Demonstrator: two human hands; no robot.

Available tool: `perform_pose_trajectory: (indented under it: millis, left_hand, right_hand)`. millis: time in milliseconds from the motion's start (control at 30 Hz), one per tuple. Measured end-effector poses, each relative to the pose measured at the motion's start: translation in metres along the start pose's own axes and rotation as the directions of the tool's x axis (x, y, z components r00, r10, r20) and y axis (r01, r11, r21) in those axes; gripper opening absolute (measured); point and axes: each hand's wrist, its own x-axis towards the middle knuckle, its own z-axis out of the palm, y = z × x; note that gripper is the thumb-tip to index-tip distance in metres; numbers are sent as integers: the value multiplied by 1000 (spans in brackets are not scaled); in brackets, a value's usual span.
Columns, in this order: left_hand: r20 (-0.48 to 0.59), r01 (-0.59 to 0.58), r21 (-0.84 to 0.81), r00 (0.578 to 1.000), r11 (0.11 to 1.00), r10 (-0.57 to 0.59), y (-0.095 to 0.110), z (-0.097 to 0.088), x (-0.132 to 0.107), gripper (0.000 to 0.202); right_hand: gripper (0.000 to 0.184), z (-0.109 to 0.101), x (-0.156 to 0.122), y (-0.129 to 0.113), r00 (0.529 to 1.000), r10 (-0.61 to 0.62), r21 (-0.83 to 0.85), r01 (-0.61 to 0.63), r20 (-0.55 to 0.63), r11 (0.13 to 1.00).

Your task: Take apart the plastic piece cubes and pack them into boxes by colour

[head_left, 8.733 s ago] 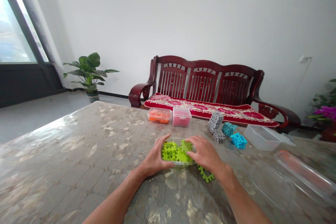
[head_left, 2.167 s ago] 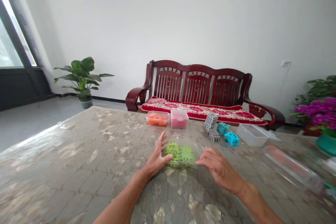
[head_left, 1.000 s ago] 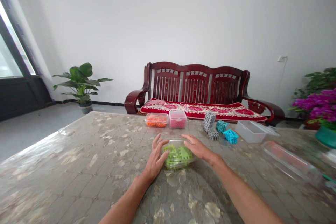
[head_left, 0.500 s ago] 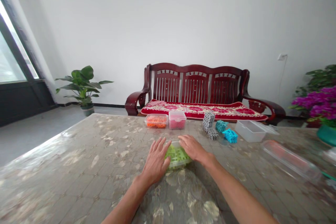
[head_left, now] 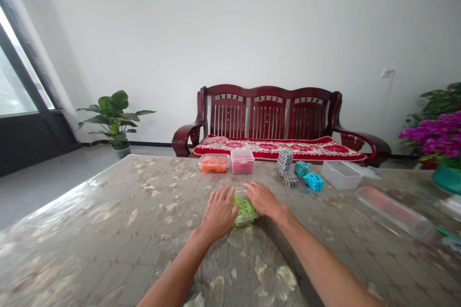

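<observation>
A clear plastic container (head_left: 246, 208) with bright green pieces inside stands on the table in front of me. My left hand (head_left: 219, 211) lies against its left side and over the lid's edge, fingers stretched out and thumb towards the middle. On the opposite side my right hand (head_left: 262, 198) rests over the right edge, its fingers extended forward. Both palms face down, and they cover the container's two sides. What the fingertips touch at the far rim is hidden.
Behind stand a container of orange pieces (head_left: 214, 163) and a box of pink pieces (head_left: 242, 161). To the right are a grey block build (head_left: 286, 169), teal (head_left: 302, 169) and blue (head_left: 314, 182) builds, an open clear box (head_left: 340, 175) and a long lidded container (head_left: 394, 211).
My left hand has shifted slightly right and further over the lid, covering more of the container's left side. The right hand stays on the right edge. The view has tilted slightly.
</observation>
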Motion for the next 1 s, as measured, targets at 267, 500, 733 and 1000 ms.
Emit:
perform_pose_trajectory:
  millis: [267, 500, 733, 1000]
  left_hand:
    - [-23, 3, 17, 1000, 1000, -3, 1, 5, -1, 51]
    - [-9, 2, 42, 1000, 999, -1, 2, 7, -3, 51]
    - [59, 29, 49, 998, 998, -31, 3, -1, -2, 53]
    - [127, -93, 26, 988, 995, 89, -2, -18, 0, 59]
  right_hand:
    - [41, 1, 1, -1, 1000, -21, -19, 21, -2, 1000]
    - [38, 11, -1, 2, 1000, 12, 107, -9, -21, 994]
    - [50, 15, 6, 15, 994, 99, 400, -73, -43, 914]
    - [84, 23, -30, 44, 886, 424, 769, -137, -187, 625]
